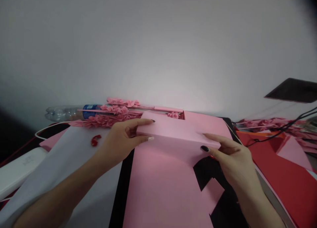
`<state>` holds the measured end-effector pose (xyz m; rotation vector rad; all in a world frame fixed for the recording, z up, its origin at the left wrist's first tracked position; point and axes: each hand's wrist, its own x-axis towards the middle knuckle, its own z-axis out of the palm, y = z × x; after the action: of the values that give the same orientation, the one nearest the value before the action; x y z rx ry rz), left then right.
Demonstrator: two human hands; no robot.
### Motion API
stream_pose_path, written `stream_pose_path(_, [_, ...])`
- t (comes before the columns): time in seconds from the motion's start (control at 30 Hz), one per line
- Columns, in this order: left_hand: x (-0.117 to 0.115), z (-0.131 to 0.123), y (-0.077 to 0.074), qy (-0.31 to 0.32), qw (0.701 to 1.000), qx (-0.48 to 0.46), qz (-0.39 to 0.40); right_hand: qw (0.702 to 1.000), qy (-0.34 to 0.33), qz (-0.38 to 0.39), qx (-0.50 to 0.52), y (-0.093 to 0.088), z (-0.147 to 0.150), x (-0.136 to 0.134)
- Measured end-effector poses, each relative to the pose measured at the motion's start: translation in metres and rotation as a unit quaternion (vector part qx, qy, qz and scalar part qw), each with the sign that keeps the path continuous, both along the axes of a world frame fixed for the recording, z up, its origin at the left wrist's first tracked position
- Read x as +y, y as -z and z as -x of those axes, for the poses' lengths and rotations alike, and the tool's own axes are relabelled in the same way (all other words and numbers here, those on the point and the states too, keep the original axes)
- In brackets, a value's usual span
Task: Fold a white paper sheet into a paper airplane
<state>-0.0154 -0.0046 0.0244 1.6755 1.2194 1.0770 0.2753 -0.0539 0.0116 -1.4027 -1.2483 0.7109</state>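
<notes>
**Fingers pinch both ends of a folded pink flap**

The fingers (142, 122) of the left hand (121, 139) close on the left end of the pink sheet (160, 188), thumb under and the others on top. The right hand (230, 157) pinches the right end the same way. Between them the folded flap (173, 132) stands slightly raised; a grip at each end seemingly keeps its crease straight and level. The rest of the sheet runs from the fingers toward the person, flat on a black mat (122, 191) on the counter. Beyond the fingers lie pink paper flowers (106, 119) and a plastic bottle (66, 112) on its side. A white sheet (69, 152) with a red scrap (95, 139) lies outside the left fingers, and red paper (284, 178) outside the right ones.
</notes>
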Motion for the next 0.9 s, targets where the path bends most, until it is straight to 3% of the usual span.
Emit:
stream_pose_path(0.13, [0.0,0.001,0.001,-0.027,0.985,0.085,-0.146,0.986,0.013,-0.045,-0.161,-0.007,0.001,-0.003])
stream_pose_path(0.3, [-0.002,0.005,-0.013,-0.034,0.968,0.099,-0.226,0.958,-0.027,-0.133,-0.252,-0.024,-0.001,-0.007])
stream_pose_path(0.37, [-0.003,0.009,-0.019,0.008,0.979,0.083,-0.184,0.97,-0.084,-0.077,-0.217,-0.035,-0.004,-0.012])
stream_pose_path(0.47, [-0.004,0.016,-0.025,0.08,0.994,0.063,-0.038,0.976,-0.164,0.07,-0.125,-0.047,-0.008,-0.015])
stream_pose_path(0.53, [-0.002,0.017,-0.023,0.12,0.989,0.072,0.041,0.968,-0.197,0.137,-0.079,-0.048,-0.009,-0.011])
stream_pose_path(0.63, [0.004,0.012,-0.013,0.182,0.973,0.115,0.09,0.936,-0.274,0.207,-0.07,-0.038,-0.004,0.004])
stream_pose_path(0.73, [0.009,0.004,0.0,0.201,0.964,0.155,0.081,0.903,-0.328,0.23,-0.154,-0.022,0.009,0.019])
stream_pose_path(0.9, [0.012,-0.002,0.01,0.192,0.96,0.197,0.057,0.868,-0.376,0.155,-0.284,-0.012,0.036,0.032])
